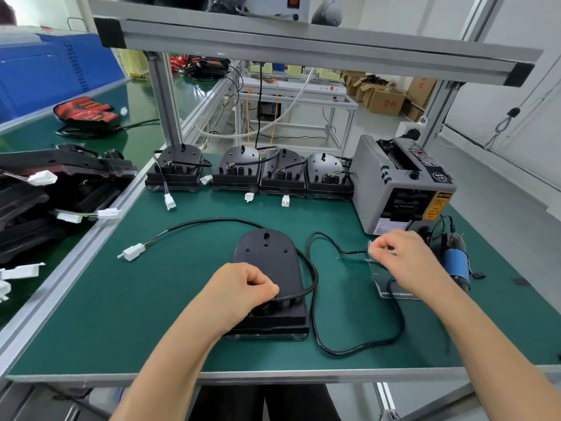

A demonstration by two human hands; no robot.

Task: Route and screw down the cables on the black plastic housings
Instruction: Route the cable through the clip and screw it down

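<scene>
routing step: left hand (243,288) pinches cable (313,281) onto housing (270,258) near end; right hand (405,256) pinches unidentifiable small item (371,245). next: likely screw plus driver (455,262).

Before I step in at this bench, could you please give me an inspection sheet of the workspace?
Surface: green mat on an aluminium-framed bench.
Job's things: one black housing lies in front; four more housings stand in a row at the back.
Clutter: grey tape dispenser, blue-banded screwdriver, clear bag at the right.
Hands: left hand grips the black cable at the housing's near end; right hand pinches a small pale piece, unidentifiable.
Cables: that cable curves round the housing to a white connector; a second black cable loops on the mat at the right.
Surroundings: overhead shelf, stacked black parts on the left bench, cardboard boxes behind.
</scene>
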